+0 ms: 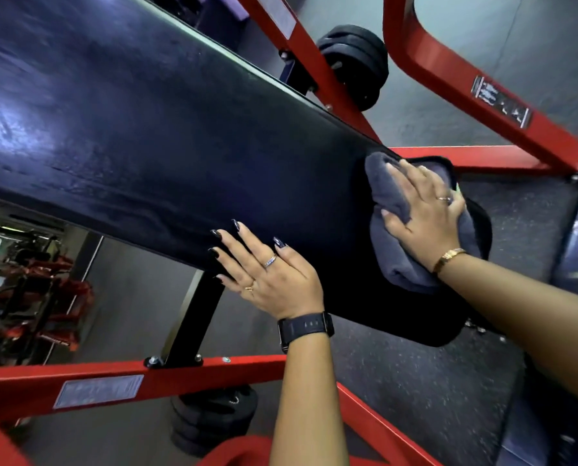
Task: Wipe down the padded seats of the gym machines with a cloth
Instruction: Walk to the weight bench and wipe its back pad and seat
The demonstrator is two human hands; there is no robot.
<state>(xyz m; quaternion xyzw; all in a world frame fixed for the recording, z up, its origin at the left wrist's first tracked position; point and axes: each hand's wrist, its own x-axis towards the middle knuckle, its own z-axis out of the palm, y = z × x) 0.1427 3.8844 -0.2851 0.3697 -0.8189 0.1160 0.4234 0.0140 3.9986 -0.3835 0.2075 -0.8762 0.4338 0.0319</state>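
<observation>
Gym floor (pixel 432 381): dark speckled rubber matting. Red steel frame (pixel 482 105), with black weight plates (pixel 358 58) behind it. Long black padded bench (pixel 146 129), slanting across the view. Grey cloth (pixel 391 260): bunched on the pad's near end, under your right hand (pixel 422 213), whose fingers lie spread and pressed flat on it; gold bracelet (pixel 448 258) at that wrist. Your left hand (pixel 270 280): fingers straight and splayed, resting on the pad's lower edge, holding nothing; black watch (pixel 306 326).

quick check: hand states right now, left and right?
Left hand: open, straight fingers flat on the black pad.
Right hand: open, fingers spread, pressing the grey cloth onto the pad.
</observation>
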